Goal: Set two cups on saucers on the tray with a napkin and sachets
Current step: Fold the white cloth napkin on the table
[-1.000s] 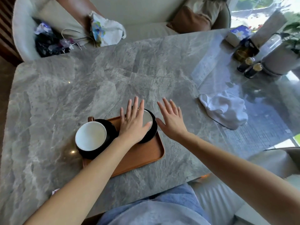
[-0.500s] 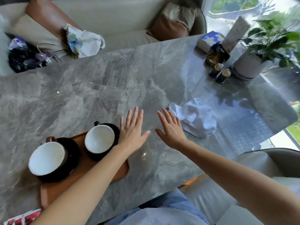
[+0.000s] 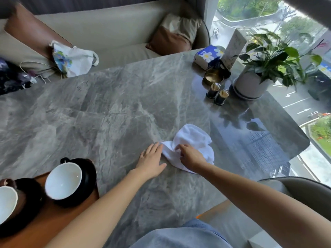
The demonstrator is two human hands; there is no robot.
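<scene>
A white cloth napkin [image 3: 192, 138] lies crumpled on the grey marble table, right of centre. My right hand [image 3: 189, 155] pinches its near folds. My left hand [image 3: 151, 160] rests flat on the table, fingertips touching the napkin's left corner. At the lower left a wooden tray [image 3: 48, 224] carries two white-lined black cups on black saucers: one cup [image 3: 63, 180] on its saucer [image 3: 89, 176], the other cup [image 3: 6, 203] cut off by the frame edge. No sachets show.
At the far right of the marble table [image 3: 107, 111] stand a potted plant [image 3: 250, 85], two small dark jars [image 3: 217, 93], a brass bowl [image 3: 213, 77], a tissue box [image 3: 207, 56] and a card stand. A sofa with cushions and bags runs behind.
Both hands have moved right, away from the tray, and reached the napkin. My right hand has taken hold of it. The view has swung right, pushing the tray to the lower left.
</scene>
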